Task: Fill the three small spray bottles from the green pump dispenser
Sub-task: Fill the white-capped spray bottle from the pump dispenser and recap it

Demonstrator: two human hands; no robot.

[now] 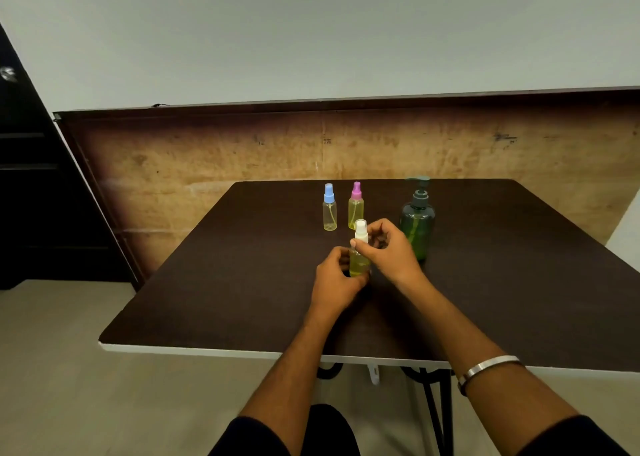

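Left hand (337, 281) wraps body of white-capped spray bottle (359, 253), upright at counter (214, 282) centre. Right hand (389, 248) pinches its cap. Blue-capped bottle (329, 208) at 11 o'clock, pink-capped bottle (356, 206) at 12, green pump dispenser (418, 218) at 2.

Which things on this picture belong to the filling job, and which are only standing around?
Belong to the job:
- white-capped bottle, held by left hand and right hand
- blue-capped bottle
- pink-capped bottle
- green pump dispenser

Only around:
- table
- wooden board
- bracelet
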